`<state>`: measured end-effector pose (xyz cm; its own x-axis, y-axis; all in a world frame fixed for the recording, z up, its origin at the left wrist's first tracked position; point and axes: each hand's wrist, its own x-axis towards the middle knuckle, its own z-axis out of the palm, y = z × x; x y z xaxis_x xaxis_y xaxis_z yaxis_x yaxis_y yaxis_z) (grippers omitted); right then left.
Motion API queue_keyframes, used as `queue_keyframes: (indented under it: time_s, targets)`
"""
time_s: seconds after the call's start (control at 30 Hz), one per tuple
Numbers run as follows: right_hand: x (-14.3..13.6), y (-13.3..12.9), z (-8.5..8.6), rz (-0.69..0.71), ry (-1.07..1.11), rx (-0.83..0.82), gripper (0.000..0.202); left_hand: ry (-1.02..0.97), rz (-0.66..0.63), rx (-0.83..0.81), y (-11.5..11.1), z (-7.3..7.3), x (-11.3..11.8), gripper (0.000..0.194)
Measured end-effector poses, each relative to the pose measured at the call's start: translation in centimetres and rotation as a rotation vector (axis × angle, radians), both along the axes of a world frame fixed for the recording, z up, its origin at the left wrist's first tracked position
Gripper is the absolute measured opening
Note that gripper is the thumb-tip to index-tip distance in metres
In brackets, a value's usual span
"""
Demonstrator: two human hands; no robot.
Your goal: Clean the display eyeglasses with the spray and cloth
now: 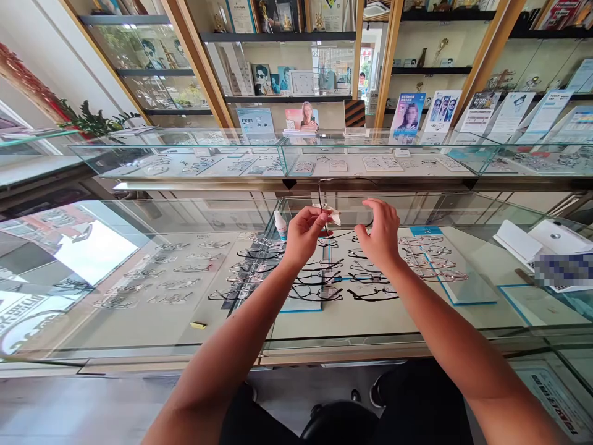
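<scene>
My left hand (303,238) is raised over the glass counter, its thumb and fingers pinched on a pair of eyeglasses (320,195) with thin dark parts. A crumpled whitish cloth (333,216) shows just beyond its fingertips; whether the hand also grips it, I cannot tell. To the right, my right hand (382,238) hovers with thumb and forefinger apart, close to a thin dark arm of the eyeglasses. Behind my left hand stands a small white spray bottle (280,225). Below both hands, rows of eyeglasses (319,279) lie in the counter.
The glass counter (231,346) spans the front, with a yellow object (198,325) at left. An opened white box (528,242) sits at right. Farther back are a second glass showcase (259,139), advertising cards (407,117) and wall shelves (282,37).
</scene>
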<state>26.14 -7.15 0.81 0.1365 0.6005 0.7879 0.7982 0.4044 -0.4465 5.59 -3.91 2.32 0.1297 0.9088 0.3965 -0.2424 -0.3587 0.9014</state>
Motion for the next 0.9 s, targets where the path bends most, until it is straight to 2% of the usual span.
queue_keyframes:
  time_s: [0.23,0.37,0.5,0.67,0.9]
  targets:
    - [-0.1,0.2,-0.3,-0.02,-0.012,-0.072,0.042,-0.028,0.038,-0.009,0.1,0.2,-0.2,0.062]
    - [-0.1,-0.1,0.0,-0.013,-0.042,-0.071,0.036,0.015,-0.011,-0.022,0.2,0.0,-0.2,0.062]
    - [-0.4,-0.7,0.6,0.124,-0.074,-0.056,0.026,0.066,-0.067,-0.032,-0.1,-0.1,-0.1,0.06]
    - [-1.1,-1.0,0.6,0.338,-0.112,-0.094,0.034,0.108,-0.152,-0.012,-0.4,-0.1,0.0,0.052]
    - [-1.3,-0.4,-0.2,0.463,-0.076,-0.101,0.024,0.115,-0.278,-0.038,-0.7,0.0,-0.2,0.038]
